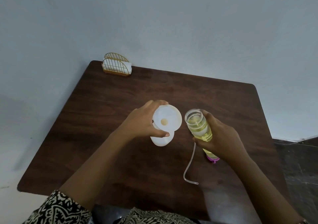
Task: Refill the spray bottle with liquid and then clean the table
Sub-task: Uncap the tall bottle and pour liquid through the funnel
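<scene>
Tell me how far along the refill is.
Filling looks done: the spray bottle, gripped by the right hand, holds yellow liquid near its open neck. In hand: the left hand holds the white funnel beside it. Left: refit the sprayer, whose dip tube lies on the table, then wipe.

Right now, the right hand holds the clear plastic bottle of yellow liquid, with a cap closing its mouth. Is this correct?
No: the head view shows the right hand holding the clear plastic bottle of yellow liquid, but its mouth is open, uncapped.

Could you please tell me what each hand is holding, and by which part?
Left hand grips a white container by its side; right hand grips the open spray bottle round its middle.
</scene>
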A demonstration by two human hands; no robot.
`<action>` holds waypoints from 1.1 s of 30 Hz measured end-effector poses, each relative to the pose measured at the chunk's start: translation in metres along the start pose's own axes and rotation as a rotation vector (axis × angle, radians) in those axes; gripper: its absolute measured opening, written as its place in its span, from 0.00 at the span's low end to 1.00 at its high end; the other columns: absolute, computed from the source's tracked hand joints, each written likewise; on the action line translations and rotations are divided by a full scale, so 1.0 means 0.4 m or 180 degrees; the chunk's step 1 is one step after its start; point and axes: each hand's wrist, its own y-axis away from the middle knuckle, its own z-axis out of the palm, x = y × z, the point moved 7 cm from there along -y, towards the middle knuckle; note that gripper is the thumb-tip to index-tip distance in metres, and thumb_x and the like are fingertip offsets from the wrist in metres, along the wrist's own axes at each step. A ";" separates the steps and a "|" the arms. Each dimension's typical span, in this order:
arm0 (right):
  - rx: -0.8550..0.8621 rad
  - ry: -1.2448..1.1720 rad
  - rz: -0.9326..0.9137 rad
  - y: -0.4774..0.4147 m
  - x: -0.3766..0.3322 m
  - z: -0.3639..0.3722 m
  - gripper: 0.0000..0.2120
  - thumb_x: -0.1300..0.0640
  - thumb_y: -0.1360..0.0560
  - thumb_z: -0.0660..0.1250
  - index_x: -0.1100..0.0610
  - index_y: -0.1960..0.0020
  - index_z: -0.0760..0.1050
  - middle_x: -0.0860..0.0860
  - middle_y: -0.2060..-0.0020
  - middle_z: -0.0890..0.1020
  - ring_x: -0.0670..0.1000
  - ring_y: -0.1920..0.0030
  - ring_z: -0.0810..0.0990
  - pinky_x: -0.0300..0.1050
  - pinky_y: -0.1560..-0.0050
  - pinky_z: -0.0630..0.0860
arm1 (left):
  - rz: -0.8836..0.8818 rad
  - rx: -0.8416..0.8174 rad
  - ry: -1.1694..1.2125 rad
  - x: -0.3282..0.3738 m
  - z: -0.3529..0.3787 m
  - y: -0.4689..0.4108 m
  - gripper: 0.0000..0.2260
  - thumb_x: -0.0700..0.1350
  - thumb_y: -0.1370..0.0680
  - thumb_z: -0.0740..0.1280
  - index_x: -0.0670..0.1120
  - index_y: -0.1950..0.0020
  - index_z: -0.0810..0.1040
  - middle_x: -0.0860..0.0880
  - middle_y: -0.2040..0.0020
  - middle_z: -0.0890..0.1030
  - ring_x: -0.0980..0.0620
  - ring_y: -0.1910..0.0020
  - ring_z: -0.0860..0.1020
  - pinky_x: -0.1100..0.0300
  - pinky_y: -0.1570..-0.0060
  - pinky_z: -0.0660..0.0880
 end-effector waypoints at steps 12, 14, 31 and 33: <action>-0.0611 0.0681 0.0093 -0.018 -0.018 0.026 0.39 0.38 0.32 0.68 0.42 0.27 0.53 0.44 0.39 0.76 0.49 0.48 0.80 0.42 0.58 0.74 | 0.0080 0.0062 0.0508 -0.005 0.005 0.008 0.39 0.54 0.37 0.79 0.57 0.31 0.64 0.56 0.33 0.69 0.57 0.40 0.68 0.64 0.49 0.69; -0.0656 0.0754 0.0068 -0.019 -0.021 0.029 0.39 0.38 0.32 0.68 0.42 0.27 0.53 0.44 0.39 0.76 0.49 0.48 0.80 0.43 0.58 0.76 | 0.0064 0.0067 0.0594 -0.009 0.007 0.009 0.39 0.54 0.37 0.79 0.57 0.31 0.64 0.56 0.33 0.69 0.57 0.39 0.69 0.63 0.47 0.70; -0.0886 0.1145 0.0014 -0.025 -0.022 0.009 0.39 0.37 0.32 0.68 0.42 0.27 0.52 0.44 0.39 0.77 0.50 0.49 0.80 0.45 0.56 0.79 | 0.0146 0.0171 0.0585 0.002 0.008 0.015 0.39 0.51 0.36 0.80 0.53 0.30 0.65 0.53 0.33 0.68 0.58 0.40 0.66 0.61 0.46 0.71; -0.0923 0.1200 -0.0008 -0.027 -0.022 0.008 0.40 0.36 0.32 0.67 0.42 0.27 0.51 0.44 0.38 0.76 0.49 0.49 0.80 0.44 0.56 0.79 | 0.0143 0.0154 0.0594 0.002 0.010 0.015 0.39 0.51 0.36 0.79 0.53 0.30 0.64 0.53 0.33 0.67 0.58 0.40 0.66 0.60 0.45 0.71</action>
